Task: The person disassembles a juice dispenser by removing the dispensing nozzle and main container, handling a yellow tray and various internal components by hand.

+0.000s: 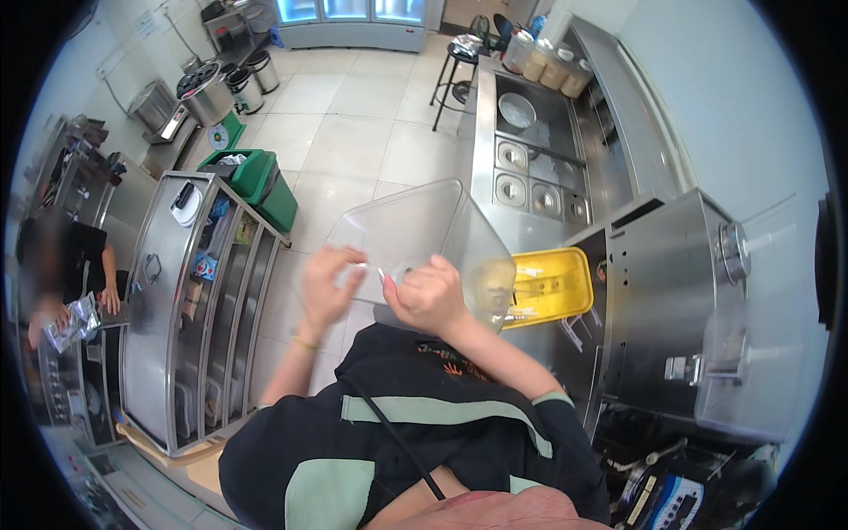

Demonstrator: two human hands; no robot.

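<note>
A clear plastic tub point(424, 216) with a rounded rim is in front of my body, just beyond and beneath my hands. What supports it cannot be made out. My right hand point(428, 296) is closed over its near side, thumb pressed against curled fingers. A small whitish bit shows at the thumb tip, too small to name. To its left is my left hand point(331, 287), fingers bent towards the right one and smeared by motion. A small gap separates the two hands. Right of the tub, a yellow tray point(574, 258) sits on the counter, partly seen through the clear plastic.
A steel counter point(484, 132) with lidded round pots point(511, 190) runs along the right. At left stand a steel shelf unit point(163, 291) and a green bin point(281, 199). A co-worker point(84, 256) handles a silvery package point(75, 322) at far left. A stool point(452, 57) stands ahead.
</note>
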